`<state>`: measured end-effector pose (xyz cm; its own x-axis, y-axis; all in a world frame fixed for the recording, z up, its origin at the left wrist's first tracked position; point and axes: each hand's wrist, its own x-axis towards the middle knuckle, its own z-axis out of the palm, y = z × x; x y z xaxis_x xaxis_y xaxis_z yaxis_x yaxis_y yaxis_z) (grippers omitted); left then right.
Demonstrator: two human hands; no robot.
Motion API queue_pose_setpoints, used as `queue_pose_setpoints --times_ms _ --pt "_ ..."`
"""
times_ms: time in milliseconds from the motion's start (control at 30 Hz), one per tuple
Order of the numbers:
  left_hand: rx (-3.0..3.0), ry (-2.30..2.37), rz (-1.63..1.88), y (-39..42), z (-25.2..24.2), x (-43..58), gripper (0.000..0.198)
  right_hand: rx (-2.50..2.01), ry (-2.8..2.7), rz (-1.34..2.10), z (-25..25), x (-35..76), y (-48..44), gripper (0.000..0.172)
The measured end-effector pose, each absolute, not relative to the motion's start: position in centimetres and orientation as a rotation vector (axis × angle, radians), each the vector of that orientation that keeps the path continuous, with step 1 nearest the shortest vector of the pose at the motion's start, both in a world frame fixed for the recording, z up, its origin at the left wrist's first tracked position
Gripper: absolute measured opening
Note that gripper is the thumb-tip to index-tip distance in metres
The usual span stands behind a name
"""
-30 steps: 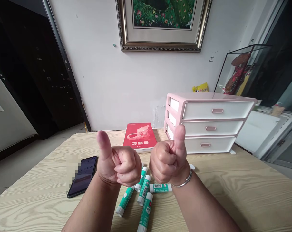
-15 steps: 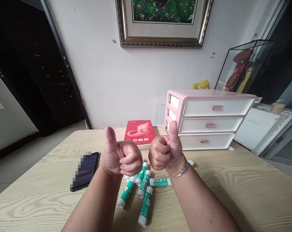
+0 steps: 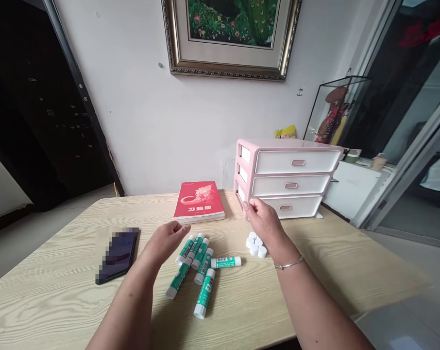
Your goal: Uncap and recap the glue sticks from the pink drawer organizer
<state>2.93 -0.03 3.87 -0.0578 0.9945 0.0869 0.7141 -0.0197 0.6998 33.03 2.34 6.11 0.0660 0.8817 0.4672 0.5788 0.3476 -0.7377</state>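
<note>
My left hand (image 3: 165, 244) hovers above the table just left of several green-and-white glue sticks (image 3: 204, 294). Its fingers are curled in, and I see nothing held. My right hand (image 3: 264, 222), with a silver bangle at the wrist, is also curled closed in front of the drawer unit, with no object visible in it. Below and beside it stands a cluster of white caps (image 3: 254, 249), partly covered by the hand. One glue stick (image 3: 226, 262) lies crosswise between the pile and the caps.
A red book (image 3: 199, 199) lies at the back of the wooden table (image 3: 52, 291). Right of it stands a pink-and-white drawer unit (image 3: 291, 184). A dark phone (image 3: 120, 255), partly pixelated, lies at the left. A framed picture (image 3: 227, 68) hangs on the wall.
Both hands have turned from raised thumbs-up fists to lower, thumb-inward curls and moved apart. The white caps and more glue sticks now show. The view has shifted slightly right.
</note>
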Motion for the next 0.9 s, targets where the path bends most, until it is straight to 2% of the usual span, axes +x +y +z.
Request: queue_pose_setpoints --times_ms 67,167,467,667,900 --pt "1.884 1.922 0.633 0.3 2.0 2.9 0.031 -1.535 -1.688 0.137 4.7 34.4 2.0 0.027" --pt "1.975 1.979 0.484 0.6 0.2 3.5 0.028 -1.689 -1.811 -0.001 2.9 35.2 1.4 0.019" --pt "1.991 2.05 0.398 0.3 -0.4 4.1 0.03 -1.805 -2.04 -0.082 -0.1 34.4 0.7 0.021" --pt "1.953 2.069 0.347 0.9 -1.2 3.6 0.042 -1.773 -2.184 -0.141 -0.4 34.1 0.4 0.02" --pt "1.922 2.0 0.337 0.8 -0.6 3.6 0.03 -1.828 -2.185 -0.165 -0.5 33.7 0.2 0.017"
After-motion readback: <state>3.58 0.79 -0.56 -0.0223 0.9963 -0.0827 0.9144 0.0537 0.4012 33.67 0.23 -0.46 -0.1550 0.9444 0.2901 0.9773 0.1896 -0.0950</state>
